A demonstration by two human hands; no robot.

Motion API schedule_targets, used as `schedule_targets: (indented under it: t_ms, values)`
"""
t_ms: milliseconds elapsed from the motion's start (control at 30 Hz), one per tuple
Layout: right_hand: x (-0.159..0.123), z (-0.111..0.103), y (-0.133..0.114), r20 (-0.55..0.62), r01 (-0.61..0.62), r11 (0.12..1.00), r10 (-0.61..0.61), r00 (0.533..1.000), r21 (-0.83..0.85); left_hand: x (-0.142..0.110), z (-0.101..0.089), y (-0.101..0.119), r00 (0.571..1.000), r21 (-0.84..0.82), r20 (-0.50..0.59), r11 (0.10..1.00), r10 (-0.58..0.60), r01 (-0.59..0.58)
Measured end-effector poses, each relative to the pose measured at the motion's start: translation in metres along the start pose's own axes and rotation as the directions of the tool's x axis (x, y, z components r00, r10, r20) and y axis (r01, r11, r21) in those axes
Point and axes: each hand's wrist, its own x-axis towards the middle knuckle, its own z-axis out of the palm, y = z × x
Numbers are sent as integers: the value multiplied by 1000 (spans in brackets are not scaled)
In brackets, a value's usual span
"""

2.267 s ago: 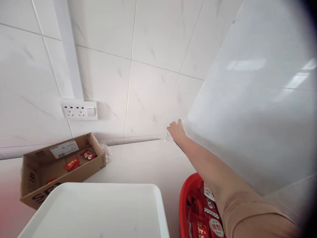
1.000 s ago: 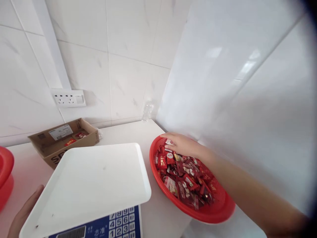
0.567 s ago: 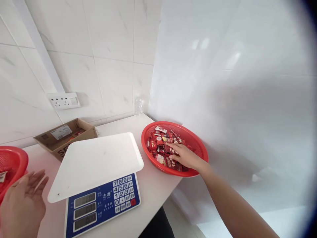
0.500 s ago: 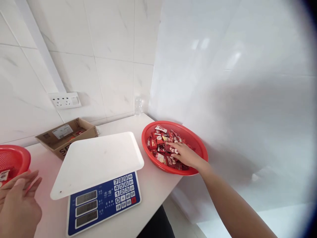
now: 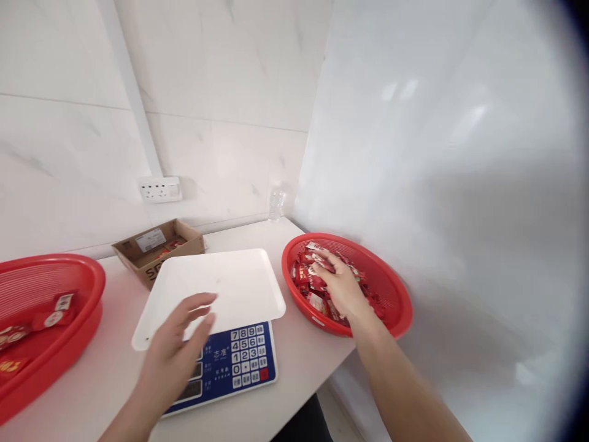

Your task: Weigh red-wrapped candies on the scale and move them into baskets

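Observation:
My left hand [image 5: 172, 347] is over the near left side of a digital scale, fingers curved and apart, with nothing in it. It covers part of the scale's blue panel [image 5: 221, 356] and overlaps the edge of the white weighing pan [image 5: 216, 270]. My right hand [image 5: 340, 282] reaches into the right red plastic basket [image 5: 391, 288], its fingers closed around a small red snack packet [image 5: 323, 263]. Under that hand lie several more red wrapped packets [image 5: 317, 301]. Nothing lies on the visible part of the pan.
At the left, another red basket [image 5: 94, 294] holds several packets [image 5: 55, 313]. Behind the scale stands an open cardboard box [image 5: 184, 239] with red items inside. A clear plastic bottle [image 5: 276, 204] is by the tiled wall, and a white wall borders the right basket.
The view has swung left. My left hand has moved from beside the left basket to over the scale. My right hand has closed on a packet and lifted it slightly.

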Motion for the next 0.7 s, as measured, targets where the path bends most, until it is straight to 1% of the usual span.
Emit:
schedule_targets:
  t_ms: [67,133,167,200,267,333,367,433,500,600,633,700]
  values:
    - [-8,37,-4,124,-39,994,26,992,102,2,11,13,993,35,84,995,87,-91]
    - [-14,70,-6,264,-87,979,37,964,182,3,17,15,979,108,122,978,163,-177]
    - [-16,83,-6,322,-96,977,30,946,191,3,17,13,974,146,127,968,187,-205]
    - [-17,92,-5,360,-75,982,8,933,173,3,15,10,973,182,124,959,197,-217]
    - [-17,103,0,371,49,997,-70,926,66,2,7,1,978,251,97,947,183,-202]
    - [-15,105,9,322,196,976,-156,934,-95,0,-4,-9,988,315,59,936,144,-155]
    - [-15,104,14,298,242,954,-183,937,-175,-1,-9,-15,992,343,40,931,123,-129]
    - [-17,102,22,292,280,907,-188,938,-314,-5,-18,-27,995,383,0,919,97,-90]
    - [-22,100,26,340,309,859,-172,925,-408,-10,-23,-40,994,401,-49,913,101,-73]
    - [-37,94,19,398,365,813,-182,899,-453,-18,-32,-61,979,403,-161,914,127,-52]
    - [-43,88,15,392,386,808,-212,895,-445,-21,-36,-68,972,402,-200,915,126,-36]
    - [-59,73,8,343,420,811,-291,893,-407,-26,-45,-83,960,388,-267,921,81,30]
